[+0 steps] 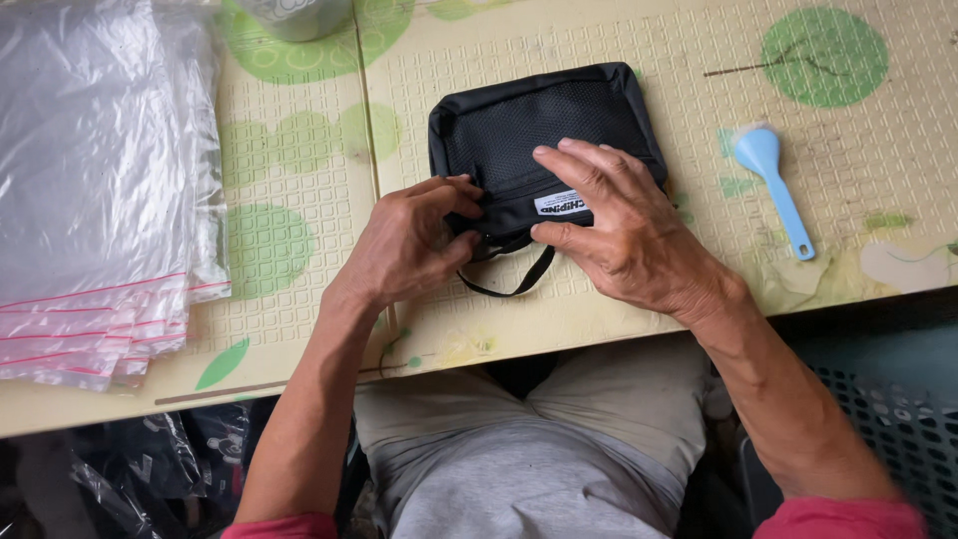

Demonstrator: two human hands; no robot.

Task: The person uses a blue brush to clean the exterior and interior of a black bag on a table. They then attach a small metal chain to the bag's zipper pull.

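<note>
A small black pouch (544, 125) with a mesh front panel and a white sewn label lay flat on the bench (619, 40), near its front edge. Its thin black strap looped out from the lower edge, toward the bench's front edge

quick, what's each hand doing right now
left hand: fingers pinched shut on the black pouch at its lower left corner
right hand: open, flat on the pouch
</note>
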